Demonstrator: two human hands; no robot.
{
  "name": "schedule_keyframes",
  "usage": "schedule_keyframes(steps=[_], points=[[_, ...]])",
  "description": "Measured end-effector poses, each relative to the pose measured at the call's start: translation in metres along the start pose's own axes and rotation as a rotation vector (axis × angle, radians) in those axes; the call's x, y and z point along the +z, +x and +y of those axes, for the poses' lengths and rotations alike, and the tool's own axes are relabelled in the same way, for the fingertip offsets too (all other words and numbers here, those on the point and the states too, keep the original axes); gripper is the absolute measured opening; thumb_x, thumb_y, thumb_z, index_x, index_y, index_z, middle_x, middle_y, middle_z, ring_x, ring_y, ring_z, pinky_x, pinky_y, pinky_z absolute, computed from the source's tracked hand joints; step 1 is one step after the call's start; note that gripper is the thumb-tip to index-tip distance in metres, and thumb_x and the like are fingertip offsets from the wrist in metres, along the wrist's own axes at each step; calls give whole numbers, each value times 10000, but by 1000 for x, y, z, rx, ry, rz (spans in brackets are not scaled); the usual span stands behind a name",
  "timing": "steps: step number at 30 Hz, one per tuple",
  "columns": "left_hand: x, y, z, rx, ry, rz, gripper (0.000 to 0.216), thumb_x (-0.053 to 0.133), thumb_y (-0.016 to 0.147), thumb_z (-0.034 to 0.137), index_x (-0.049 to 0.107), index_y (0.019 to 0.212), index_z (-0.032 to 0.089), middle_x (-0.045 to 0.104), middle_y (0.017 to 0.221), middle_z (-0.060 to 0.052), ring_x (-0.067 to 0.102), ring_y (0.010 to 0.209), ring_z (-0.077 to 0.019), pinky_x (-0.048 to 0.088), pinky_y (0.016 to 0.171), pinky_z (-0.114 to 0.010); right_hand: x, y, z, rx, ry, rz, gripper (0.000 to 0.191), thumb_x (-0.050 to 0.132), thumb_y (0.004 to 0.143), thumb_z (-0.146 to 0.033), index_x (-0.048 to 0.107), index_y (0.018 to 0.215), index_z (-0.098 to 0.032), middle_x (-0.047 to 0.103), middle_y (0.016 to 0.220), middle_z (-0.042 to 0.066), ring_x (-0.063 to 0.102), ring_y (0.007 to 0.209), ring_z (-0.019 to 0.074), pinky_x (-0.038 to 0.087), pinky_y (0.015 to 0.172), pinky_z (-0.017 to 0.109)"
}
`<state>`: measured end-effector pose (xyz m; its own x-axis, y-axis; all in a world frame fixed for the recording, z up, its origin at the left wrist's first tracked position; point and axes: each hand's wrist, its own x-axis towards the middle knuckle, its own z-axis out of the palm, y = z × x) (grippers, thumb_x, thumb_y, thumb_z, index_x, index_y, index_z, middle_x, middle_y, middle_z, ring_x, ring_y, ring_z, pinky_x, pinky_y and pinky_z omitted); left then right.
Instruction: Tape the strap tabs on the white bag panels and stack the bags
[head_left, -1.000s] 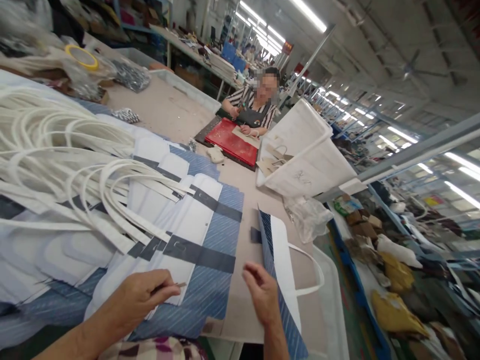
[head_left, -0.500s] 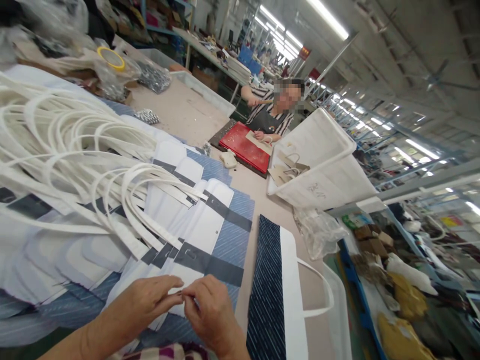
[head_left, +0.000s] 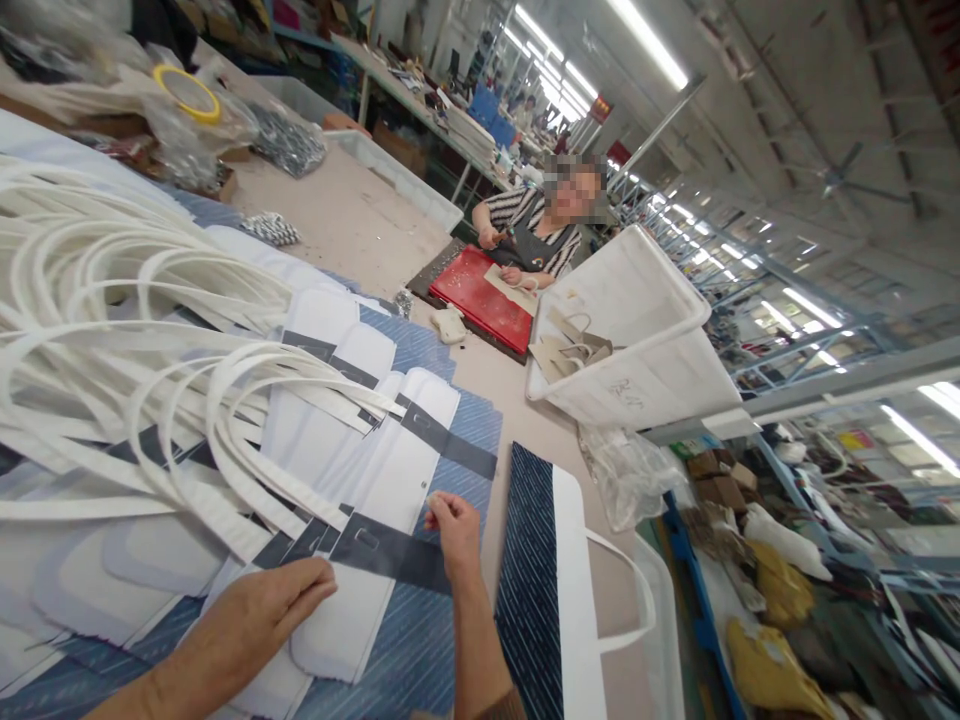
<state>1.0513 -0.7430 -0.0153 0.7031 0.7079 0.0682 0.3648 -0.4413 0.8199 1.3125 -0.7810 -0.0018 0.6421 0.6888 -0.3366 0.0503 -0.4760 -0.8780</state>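
Bag panels [head_left: 352,605], white at one end and blue striped fabric at the other, lie overlapped in front of me, with white loop handles [head_left: 225,480] on them. A dark strip [head_left: 397,555] with a small oblong slot crosses the nearest panel. Just below that strip, my left hand [head_left: 281,600] hovers over the white part, its fingers pressed together; anything in them is hidden. My right hand [head_left: 454,525] is above the panel's right side, thumb and fingers pinched. What it pinches, if anything, is too small to make out.
To the right lies a navy striped panel [head_left: 529,570] with a white top and handle. White plastic bins [head_left: 637,370] stand beyond it. Across the table [head_left: 360,215], a person [head_left: 536,235] works at a red board [head_left: 480,295]. Plastic bags and a yellow tape roll [head_left: 187,95] lie far left.
My hands were together over the near panel and are now apart. My right hand has moved up and right beyond the dark strip; the left has stayed near. The person opposite has lowered a raised hand.
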Motion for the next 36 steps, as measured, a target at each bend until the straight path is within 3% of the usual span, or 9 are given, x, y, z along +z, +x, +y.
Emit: schedule_keyframes(steps=[6, 12, 18, 22, 26, 28, 31, 34, 36], points=[[7, -2, -39, -130, 61, -98, 359, 443, 1018, 493, 708, 905, 279, 793, 821, 19, 777, 734, -213, 562, 698, -279, -1, 49, 10, 80, -76, -68, 190, 761, 795, -345, 721, 754, -164, 631, 555, -48, 537, 486, 106, 452, 518, 233], [4, 0, -36, -206, 25, -122, 420, 436, 996, 559, 709, 857, 271, 792, 804, 7, 774, 734, -224, 553, 691, -296, 7, 56, 14, 103, -226, -134, 125, 744, 872, -198, 692, 763, -165, 587, 556, -87, 525, 478, 92, 449, 525, 222], [5, 0, -36, -206, 24, -112, 434, 425, 999, 564, 733, 906, 273, 811, 855, 3, 790, 800, -239, 557, 720, -310, 11, 62, 12, 111, -345, -135, 18, 699, 849, -195, 686, 862, -194, 586, 550, -86, 590, 485, 130, 459, 509, 232], [6, 1, -36, -198, 22, -98, 411, 440, 993, 557, 709, 869, 272, 790, 806, 7, 770, 752, -230, 547, 711, -304, -7, 70, 10, 77, -437, -70, 299, 851, 727, -268, 673, 960, -205, 564, 522, -104, 561, 446, 141, 437, 512, 245], [2, 3, -31, -204, -21, -104, 389, 447, 980, 539, 688, 835, 270, 771, 792, 10, 753, 769, -218, 532, 732, -290, -14, 66, -2, 11, -498, -39, 201, 805, 762, -241, 682, 913, -193, 538, 492, -94, 584, 474, 176, 458, 531, 268], [-3, 4, -25, -207, -47, -136, 380, 436, 986, 512, 673, 818, 266, 765, 791, 12, 746, 788, -210, 519, 726, -278, 1, 51, -10, -84, -502, -53, 125, 743, 817, -212, 708, 933, -184, 633, 605, -45, 656, 609, 190, 518, 641, 287], [-11, 2, -16, -216, -68, -210, 360, 426, 999, 461, 659, 816, 256, 757, 799, 7, 728, 794, -200, 501, 722, -271, 42, 12, -20, -260, -481, -147, 139, 746, 852, -214, 763, 990, -199, 749, 903, 28, 703, 822, 187, 554, 833, 306], [-14, -4, -12, -210, -52, -251, 332, 438, 987, 418, 684, 839, 251, 762, 835, -9, 723, 821, -206, 503, 751, -281, 83, -25, -26, -416, -542, -258, 321, 890, 761, -244, 787, 1063, -214, 747, 1096, 76, 709, 1006, 250, 565, 944, 366], [-12, -8, -14, -187, -35, -263, 328, 451, 978, 411, 707, 847, 254, 769, 855, -18, 726, 835, -212, 521, 769, -283, 101, -37, -29, -497, -668, -282, 352, 906, 777, -270, 776, 1096, -194, 731, 1146, 116, 693, 1100, 301, 577, 972, 422]])
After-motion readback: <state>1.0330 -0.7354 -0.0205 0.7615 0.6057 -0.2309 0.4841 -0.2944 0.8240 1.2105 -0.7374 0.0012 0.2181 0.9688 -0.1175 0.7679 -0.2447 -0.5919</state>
